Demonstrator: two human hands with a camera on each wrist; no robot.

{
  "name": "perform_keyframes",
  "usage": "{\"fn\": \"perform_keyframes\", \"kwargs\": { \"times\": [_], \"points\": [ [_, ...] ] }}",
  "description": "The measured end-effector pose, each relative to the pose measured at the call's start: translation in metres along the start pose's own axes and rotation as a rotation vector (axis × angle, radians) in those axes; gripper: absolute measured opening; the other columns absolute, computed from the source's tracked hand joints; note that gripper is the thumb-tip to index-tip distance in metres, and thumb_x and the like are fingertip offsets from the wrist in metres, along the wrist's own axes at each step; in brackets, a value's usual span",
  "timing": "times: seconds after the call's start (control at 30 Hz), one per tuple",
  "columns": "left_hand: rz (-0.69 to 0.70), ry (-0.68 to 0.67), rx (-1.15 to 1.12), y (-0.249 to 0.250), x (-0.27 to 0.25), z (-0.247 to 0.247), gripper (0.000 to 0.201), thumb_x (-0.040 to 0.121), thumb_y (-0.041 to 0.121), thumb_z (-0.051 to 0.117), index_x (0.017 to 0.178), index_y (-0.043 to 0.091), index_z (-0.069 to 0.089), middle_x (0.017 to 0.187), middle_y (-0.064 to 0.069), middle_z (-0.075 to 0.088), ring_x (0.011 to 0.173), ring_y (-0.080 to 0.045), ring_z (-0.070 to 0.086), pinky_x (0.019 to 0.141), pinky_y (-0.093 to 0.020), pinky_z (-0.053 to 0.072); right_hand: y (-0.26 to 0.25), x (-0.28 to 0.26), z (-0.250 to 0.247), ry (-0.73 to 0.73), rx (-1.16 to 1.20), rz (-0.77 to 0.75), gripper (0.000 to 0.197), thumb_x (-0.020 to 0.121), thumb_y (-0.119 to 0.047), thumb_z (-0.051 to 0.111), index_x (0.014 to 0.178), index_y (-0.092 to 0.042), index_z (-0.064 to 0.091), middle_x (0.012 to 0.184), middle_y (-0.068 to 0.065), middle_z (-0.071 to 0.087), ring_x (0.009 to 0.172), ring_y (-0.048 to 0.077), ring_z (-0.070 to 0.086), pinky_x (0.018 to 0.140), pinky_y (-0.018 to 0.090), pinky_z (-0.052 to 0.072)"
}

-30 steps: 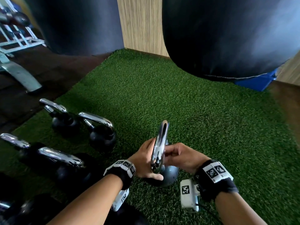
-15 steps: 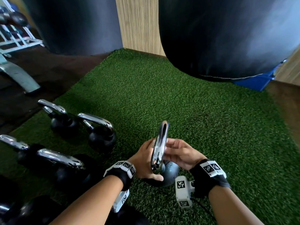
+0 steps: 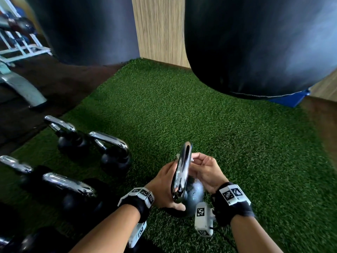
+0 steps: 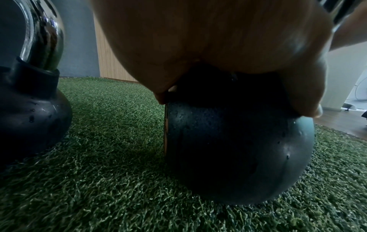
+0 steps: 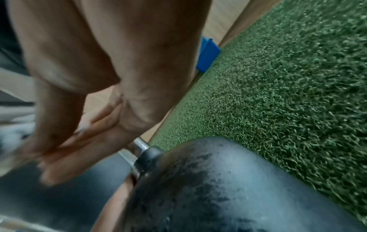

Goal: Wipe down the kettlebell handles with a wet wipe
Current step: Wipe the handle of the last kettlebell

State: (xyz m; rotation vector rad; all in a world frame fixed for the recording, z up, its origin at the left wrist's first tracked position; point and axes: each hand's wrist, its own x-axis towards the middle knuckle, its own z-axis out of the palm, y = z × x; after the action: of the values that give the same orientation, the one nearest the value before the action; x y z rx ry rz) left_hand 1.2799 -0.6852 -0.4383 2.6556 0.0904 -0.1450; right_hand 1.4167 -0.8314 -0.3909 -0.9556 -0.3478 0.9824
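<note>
Head view shows the right hand [image 3: 204, 170] with its fingers curled, pinching a small white wet wipe [image 3: 193, 159] against the far side of a shiny handle [image 3: 182, 170]. That handle belongs to the kettlebell [image 3: 193, 198] standing on the green turf [image 3: 237, 143], and it is the landmark for the rest. The left hand [image 3: 164, 187] is just left of this kettlebell. Its thumb lies across the round ball under the handle, and it seems to hold the weight still, but the fingers are hidden, so I cannot tell how they lie.

Further left of the kettlebell stand four more kettlebells [image 3: 114, 154] with shiny handles. Behind it hang two big black punching bags [image 3: 255, 52].

My guess is that the wiping is partway through this one handle. Nothing shows if the other handles are clean or not, so they may all be left to do.
</note>
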Motion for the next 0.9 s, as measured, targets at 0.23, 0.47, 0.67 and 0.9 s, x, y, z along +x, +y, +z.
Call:
{"fn": "perform_keyframes", "kwargs": {
  "times": [0.23, 0.47, 0.67, 0.9],
  "points": [
    [0.066, 0.041, -0.021, 0.0, -0.002, -0.001, 0.144, 0.062, 0.069, 0.083, 0.161, 0.005, 0.0, 0.169, -0.004, -0.001, 0.155, -0.027, -0.009, 0.128, -0.05, 0.005, 0.004, 0.009, 0.003, 0.327, -0.594, -0.261, 0.015, 0.078, 0.004, 0.079, 0.087, 0.001, 0.068, 0.077, 0.01, 0.074, 0.065, 0.014, 0.073, 0.057, 0.023, 0.058],
    [0.026, 0.021, -0.025, -0.001, -0.003, 0.0, 0.145, 0.062, 0.07, 0.083, 0.161, 0.009, -0.003, 0.17, -0.004, -0.002, 0.156, -0.028, -0.008, 0.127, -0.052, 0.01, 0.003, 0.013, 0.022, 0.434, -0.678, -0.198, 0.012, 0.094, 0.004, 0.061, 0.091, 0.015, 0.058, 0.064, 0.007, 0.058, 0.037, -0.003, 0.055, 0.038, 0.009, 0.043],
    [0.051, 0.021, -0.019, -0.001, -0.001, -0.002, 0.145, 0.061, 0.074, 0.079, 0.161, 0.009, -0.002, 0.17, -0.005, -0.002, 0.156, -0.029, -0.008, 0.127, -0.053, 0.008, 0.003, 0.014, 0.028, 0.597, -0.968, -0.159, 0.015, 0.091, -0.013, 0.069, 0.078, -0.008, 0.062, 0.062, -0.007, 0.059, 0.041, -0.002, 0.054, 0.038, 0.005, 0.036],
    [0.059, -0.014, 0.158, 0.0, 0.002, 0.001, 0.14, 0.067, 0.077, 0.074, 0.161, 0.006, -0.001, 0.169, -0.011, -0.004, 0.157, -0.033, -0.006, 0.127, -0.048, 0.004, 0.006, 0.018, 0.035, 0.586, -1.224, 0.008, 0.019, 0.094, -0.013, 0.058, 0.076, -0.012, 0.062, 0.071, 0.0, 0.061, 0.06, 0.013, 0.055, 0.053, 0.02, 0.042]
  ]
}}
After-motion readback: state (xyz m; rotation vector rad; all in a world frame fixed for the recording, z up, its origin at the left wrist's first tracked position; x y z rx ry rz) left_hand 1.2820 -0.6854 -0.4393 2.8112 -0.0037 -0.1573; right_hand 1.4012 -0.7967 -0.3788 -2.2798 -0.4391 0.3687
